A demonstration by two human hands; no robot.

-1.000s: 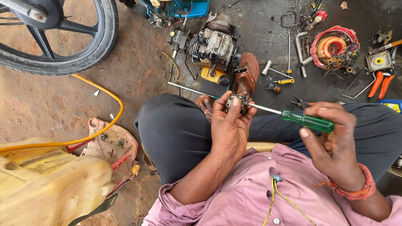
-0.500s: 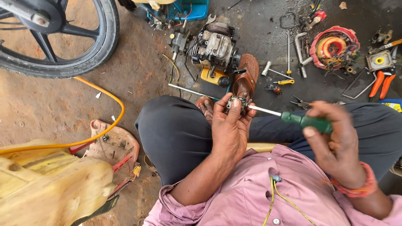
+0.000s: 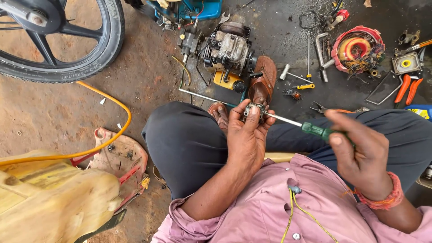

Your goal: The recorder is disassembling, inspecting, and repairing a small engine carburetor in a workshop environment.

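My left hand [image 3: 245,135] is wrapped around a small metal part [image 3: 254,110], fingers curled over the top and thumb pressed up its near side, so it is clamped tight and cannot twist. I hold it up over my knee, just this side of the sandal [image 3: 264,81], probably so the face I am working on turns toward the tool and sits close under my eyes. The wrist is bent back and the forearm runs straight up from my chest, elbow tucked in, which steadies the grip.

My right hand [image 3: 360,150] is closed round the green handle of the screwdriver [image 3: 310,128], thumb and forefinger pinching near the front of the grip, the rest of the fingers folded loosely behind. The shaft runs leftward and slightly up, and its tip meets the part on the side away from the engine [image 3: 229,47]; whether it sits in a screw head I cannot tell, my fingers hide it. Holding the handle out to the side keeps the shaft in line with the part, so a turn should go straight in. That wrist is cocked, with a red band on it.

Beyond the sandal lies the engine on the floor, a red coil housing [image 3: 358,48] well off to its right, orange pliers [image 3: 407,86] further right still.
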